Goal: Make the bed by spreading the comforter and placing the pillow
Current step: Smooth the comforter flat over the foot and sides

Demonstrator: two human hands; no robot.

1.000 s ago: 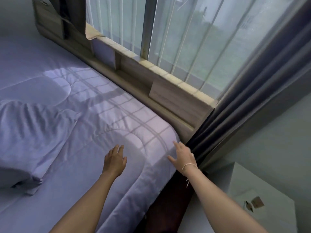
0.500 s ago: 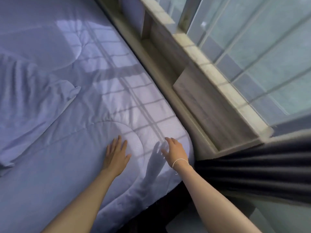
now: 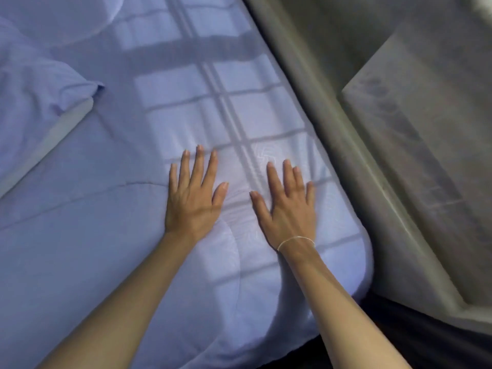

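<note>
A pale quilted comforter (image 3: 149,262) lies spread over the bed's near corner — mostly smooth. Both hands, left hand (image 3: 193,199) and right hand (image 3: 288,209), press it flat, fingers straight. A pillow (image 3: 34,102) sits crumpled at left, seemingly not yet placed.

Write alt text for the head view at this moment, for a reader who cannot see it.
Both hands, left hand and right hand, press flat with straight fingers on the pale blue comforter near the bed's corner. A pillow lies at the left edge; a wooden bed frame runs along the right.
</note>
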